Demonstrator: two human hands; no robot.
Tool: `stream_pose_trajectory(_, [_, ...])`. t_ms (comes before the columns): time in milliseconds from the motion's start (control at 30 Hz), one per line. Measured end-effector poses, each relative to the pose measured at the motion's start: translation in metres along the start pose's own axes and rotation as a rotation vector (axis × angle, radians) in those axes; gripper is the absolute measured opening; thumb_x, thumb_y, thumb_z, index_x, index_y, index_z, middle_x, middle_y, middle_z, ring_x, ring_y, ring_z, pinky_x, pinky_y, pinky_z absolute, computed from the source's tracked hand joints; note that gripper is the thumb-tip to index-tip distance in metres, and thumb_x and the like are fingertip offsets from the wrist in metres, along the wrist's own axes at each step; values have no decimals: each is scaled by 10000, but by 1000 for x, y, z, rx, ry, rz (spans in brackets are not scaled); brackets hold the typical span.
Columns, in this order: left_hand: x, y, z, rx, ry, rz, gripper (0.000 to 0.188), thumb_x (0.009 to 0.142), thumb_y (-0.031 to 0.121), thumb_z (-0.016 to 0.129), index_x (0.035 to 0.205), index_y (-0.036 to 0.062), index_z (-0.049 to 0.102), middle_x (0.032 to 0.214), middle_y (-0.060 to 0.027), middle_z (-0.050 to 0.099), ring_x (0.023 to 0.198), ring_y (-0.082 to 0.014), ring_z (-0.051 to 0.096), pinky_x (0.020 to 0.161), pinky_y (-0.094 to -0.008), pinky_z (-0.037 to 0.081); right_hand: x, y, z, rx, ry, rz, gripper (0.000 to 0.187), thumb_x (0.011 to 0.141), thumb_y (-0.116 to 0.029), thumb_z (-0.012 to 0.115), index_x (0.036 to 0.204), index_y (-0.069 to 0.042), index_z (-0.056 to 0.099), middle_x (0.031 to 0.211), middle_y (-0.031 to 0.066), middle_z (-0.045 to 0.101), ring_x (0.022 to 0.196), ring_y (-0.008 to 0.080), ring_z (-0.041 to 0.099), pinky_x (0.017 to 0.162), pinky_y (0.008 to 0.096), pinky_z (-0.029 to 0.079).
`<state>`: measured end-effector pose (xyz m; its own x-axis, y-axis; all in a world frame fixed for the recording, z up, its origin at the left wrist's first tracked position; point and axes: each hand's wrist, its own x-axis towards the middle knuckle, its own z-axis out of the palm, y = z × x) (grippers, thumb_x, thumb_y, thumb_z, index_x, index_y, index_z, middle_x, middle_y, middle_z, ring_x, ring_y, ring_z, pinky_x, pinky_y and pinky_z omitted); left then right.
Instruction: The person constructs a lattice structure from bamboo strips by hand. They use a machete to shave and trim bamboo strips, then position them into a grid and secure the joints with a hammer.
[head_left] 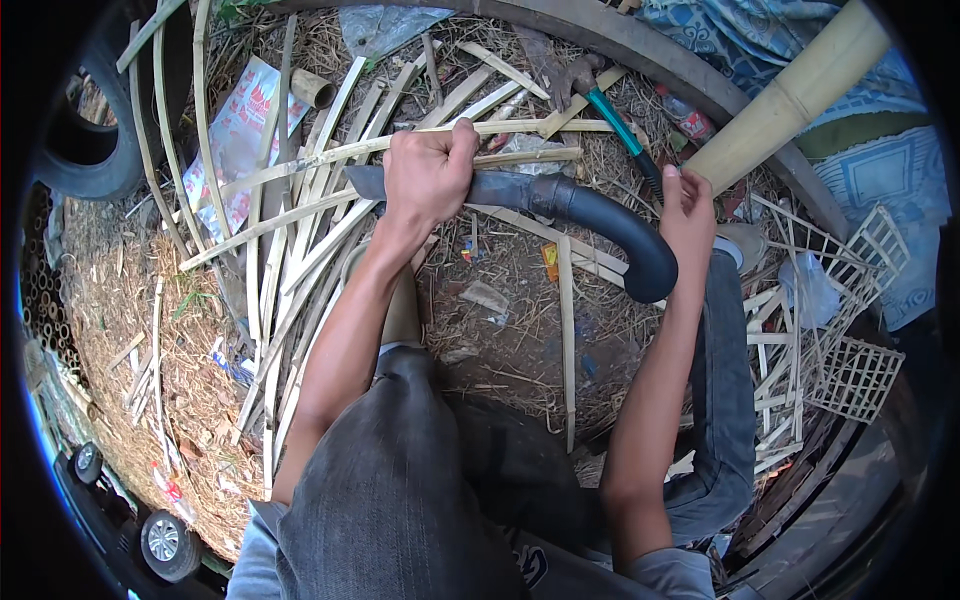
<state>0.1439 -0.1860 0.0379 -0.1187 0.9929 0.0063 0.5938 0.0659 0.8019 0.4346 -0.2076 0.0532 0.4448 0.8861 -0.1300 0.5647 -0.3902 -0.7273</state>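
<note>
My left hand (pixel 425 175) is closed over a large knife (pixel 500 188) with a broad dark blade and a long, curved black handle. A thin, pale bamboo strip (pixel 330 155) also runs through that fist, above the blade. The curved end of the handle lies close to my right forearm. Away to the right, my right hand (pixel 688 200) has its fingers bent together between a thick bamboo pole (pixel 775 110) and the grip of a teal-handled hammer (pixel 618 120). What those fingers hold, if anything, cannot be made out.
Many split bamboo strips (pixel 300 250) lie piled left of my legs. Woven bamboo lattice (pixel 858 378) sits at the right. A tyre (pixel 100 150) stands at the far left, a vehicle wheel (pixel 170 545) below. Blue patterned cloth (pixel 880 190) hangs at the far right.
</note>
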Motion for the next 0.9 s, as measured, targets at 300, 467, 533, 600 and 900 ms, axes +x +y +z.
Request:
stream_pose_trajectory(300, [12,53,-8,-162,31,-92,642,996,371,546,525,-63,501,421,-82,349,413,-156,321,459,-402,308,52,51,52,-580,-273,-341,528,933,-439,645,1020,83,646,992,322,679,906,443,668,828,476,524])
stream_pose_trajectory(467, [20,26,-21,42,118,-151,602,974,387,513,563,-34,638,464,-206,521,427,-358,552,540,-450,461,-10,16,-7,228,-334,-46,560,1027,-535,489,872,0,543,611,99,544,508,265,557,494,352,455])
stream_pose_trajectory(533, [24,3,-36,83,166,-217,606,954,417,510,609,-61,648,498,-237,528,461,-378,557,582,-469,469,-43,-62,-46,587,-342,332,601,1041,-620,364,794,-78,445,570,19,425,415,119,431,389,256,352])
stream_pose_trajectory(600, [32,-8,-37,84,190,-207,604,944,419,508,619,-73,644,502,-245,523,463,-380,551,590,-474,469,-65,-81,-83,779,-262,383,628,1040,-661,280,773,-107,405,554,-3,380,380,74,358,338,231,302])
stream_pose_trajectory(900, [41,-6,-30,76,305,-243,635,960,399,526,600,-124,518,471,-189,415,445,-236,379,557,-460,391,-107,-92,-89,1008,-103,444,642,1043,-662,231,754,-108,377,491,1,321,338,98,269,289,272,263])
